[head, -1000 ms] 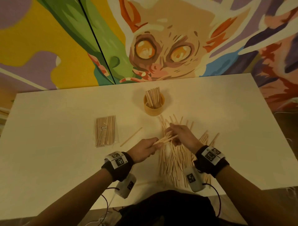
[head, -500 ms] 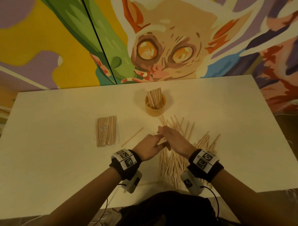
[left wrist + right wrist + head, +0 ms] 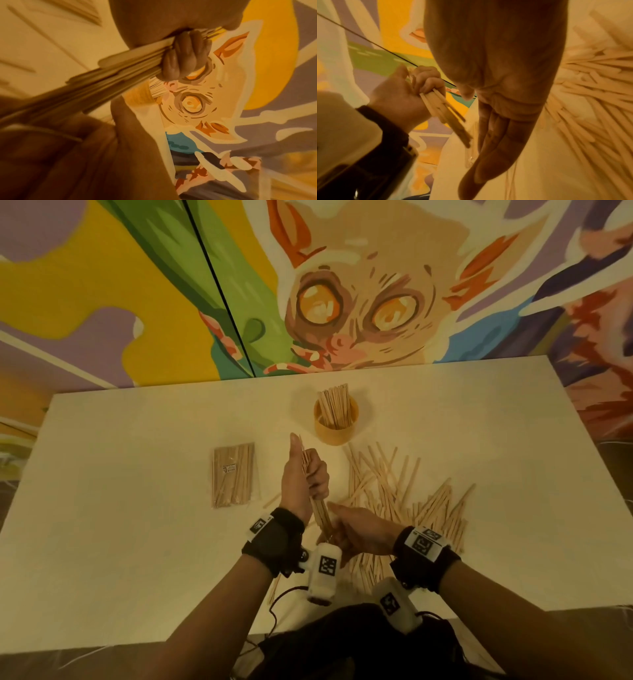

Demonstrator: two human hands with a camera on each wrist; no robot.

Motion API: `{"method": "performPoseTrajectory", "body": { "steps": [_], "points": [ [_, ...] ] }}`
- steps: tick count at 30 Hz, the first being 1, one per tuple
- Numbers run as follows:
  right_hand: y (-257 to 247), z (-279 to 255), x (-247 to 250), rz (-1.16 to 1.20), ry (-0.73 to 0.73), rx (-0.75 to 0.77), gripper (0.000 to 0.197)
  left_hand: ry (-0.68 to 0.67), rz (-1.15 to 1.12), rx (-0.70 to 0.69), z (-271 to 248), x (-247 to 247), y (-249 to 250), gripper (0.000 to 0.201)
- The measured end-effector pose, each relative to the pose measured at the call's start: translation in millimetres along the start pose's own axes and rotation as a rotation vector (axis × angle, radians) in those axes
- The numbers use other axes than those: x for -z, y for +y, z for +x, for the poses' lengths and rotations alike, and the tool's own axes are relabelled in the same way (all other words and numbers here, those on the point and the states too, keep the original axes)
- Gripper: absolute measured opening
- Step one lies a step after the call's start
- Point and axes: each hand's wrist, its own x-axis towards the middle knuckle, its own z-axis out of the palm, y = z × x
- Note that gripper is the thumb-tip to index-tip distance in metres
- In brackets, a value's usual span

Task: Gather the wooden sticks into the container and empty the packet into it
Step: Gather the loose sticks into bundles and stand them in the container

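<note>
Overhead, left hand (image 3: 303, 481) grips a bundle of wooden sticks (image 3: 317, 501) near mid-length, just short of the container (image 3: 335, 424); right hand (image 3: 359, 530), fingers straight, squares their lower ends. Loose sticks (image 3: 404, 501) and the sealed packet (image 3: 234, 474) lie alongside. Left wrist: fingers (image 3: 185, 54) curl round the fan. Right wrist: flat palm (image 3: 501, 94). Light, stiff, slippery slats probably want a firm mid-length grip.

On the worktop (image 3: 137, 525) the container (image 3: 335, 424) stands at the back with sticks in it. The packet (image 3: 233, 474) lies front-left of it, the loose sticks (image 3: 404, 501) front-right
</note>
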Motion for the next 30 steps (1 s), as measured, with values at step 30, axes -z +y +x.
{"method": "performPoseTrajectory", "body": {
  "steps": [30],
  "points": [
    [-11.1, -6.5, -5.8, 0.172, 0.077, 0.084, 0.036, 0.015, -0.116, 0.04, -5.5, -3.8, 3.1, 0.065]
  ]
}}
